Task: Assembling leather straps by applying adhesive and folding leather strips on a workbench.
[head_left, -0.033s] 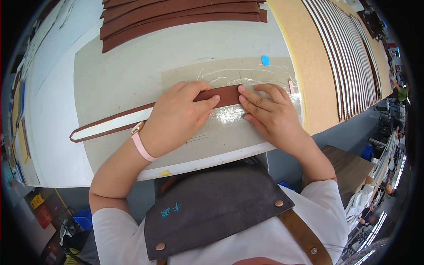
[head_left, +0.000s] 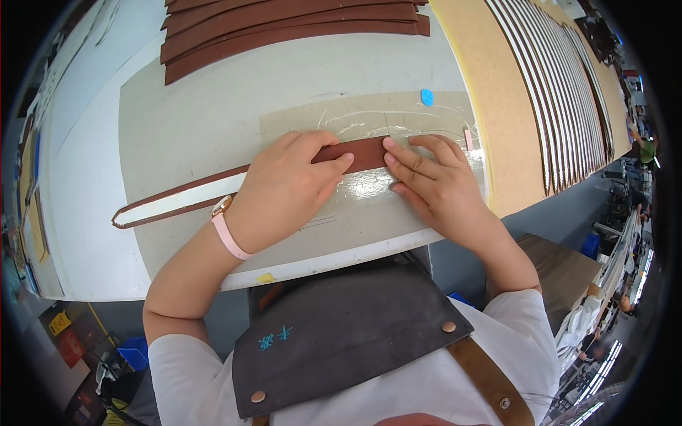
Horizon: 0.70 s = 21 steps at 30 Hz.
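Left hand (head_left: 284, 188): lying flat, fingers spread, pressing down on one brown strap (head_left: 213, 190).
Right hand (head_left: 433, 177): pressing fingertips flat on the strap's end.
Strap: stretching along the table's (head_left: 92, 177) near edge.
Strap stack (head_left: 284, 25): several lying at the far edge.
Blue chip (head_left: 427, 96): one.

White worktable (head_left: 85, 213) under grey mat (head_left: 213, 106); tan board (head_left: 483, 85) at right; grey floor (head_left: 561, 213) beyond.

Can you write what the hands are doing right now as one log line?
left hand: pressing flat on brown strap | right hand: fingers on strap end | strap: lying on grey mat | nearby: small blue piece
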Available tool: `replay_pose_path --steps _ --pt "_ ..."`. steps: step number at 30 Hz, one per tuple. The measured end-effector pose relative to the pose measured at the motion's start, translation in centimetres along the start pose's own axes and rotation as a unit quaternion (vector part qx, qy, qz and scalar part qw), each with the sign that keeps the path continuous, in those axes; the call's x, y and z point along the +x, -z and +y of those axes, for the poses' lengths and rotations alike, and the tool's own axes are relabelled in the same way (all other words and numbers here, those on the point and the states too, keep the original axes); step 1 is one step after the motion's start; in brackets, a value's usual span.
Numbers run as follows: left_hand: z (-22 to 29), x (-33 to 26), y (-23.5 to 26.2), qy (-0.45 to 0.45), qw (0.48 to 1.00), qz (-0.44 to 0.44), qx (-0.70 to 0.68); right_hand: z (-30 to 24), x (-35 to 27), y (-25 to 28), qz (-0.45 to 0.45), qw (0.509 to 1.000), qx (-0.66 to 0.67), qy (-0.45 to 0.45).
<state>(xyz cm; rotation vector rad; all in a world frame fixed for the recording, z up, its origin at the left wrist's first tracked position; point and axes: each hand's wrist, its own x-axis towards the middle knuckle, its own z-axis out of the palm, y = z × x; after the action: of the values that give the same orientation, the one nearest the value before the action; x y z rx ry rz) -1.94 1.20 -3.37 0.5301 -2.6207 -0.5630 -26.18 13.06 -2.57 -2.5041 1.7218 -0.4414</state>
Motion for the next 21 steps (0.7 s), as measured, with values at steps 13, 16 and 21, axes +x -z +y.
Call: replay_pose_path --steps 13,16,21 --pt "-0.2 0.1 0.7 -0.027 0.998 -0.047 0.021 -1.8 1.1 -1.0 0.017 0.999 -0.036 0.013" --pt "-0.4 0.0 0.5 -0.027 0.998 -0.047 0.014 -3.3 1.4 -2.6 0.036 0.999 -0.031 0.004" --pt "1.5 -0.9 1.5 -0.002 0.992 -0.069 0.105 -3.1 1.2 -2.4 0.036 0.999 0.007 -0.019"
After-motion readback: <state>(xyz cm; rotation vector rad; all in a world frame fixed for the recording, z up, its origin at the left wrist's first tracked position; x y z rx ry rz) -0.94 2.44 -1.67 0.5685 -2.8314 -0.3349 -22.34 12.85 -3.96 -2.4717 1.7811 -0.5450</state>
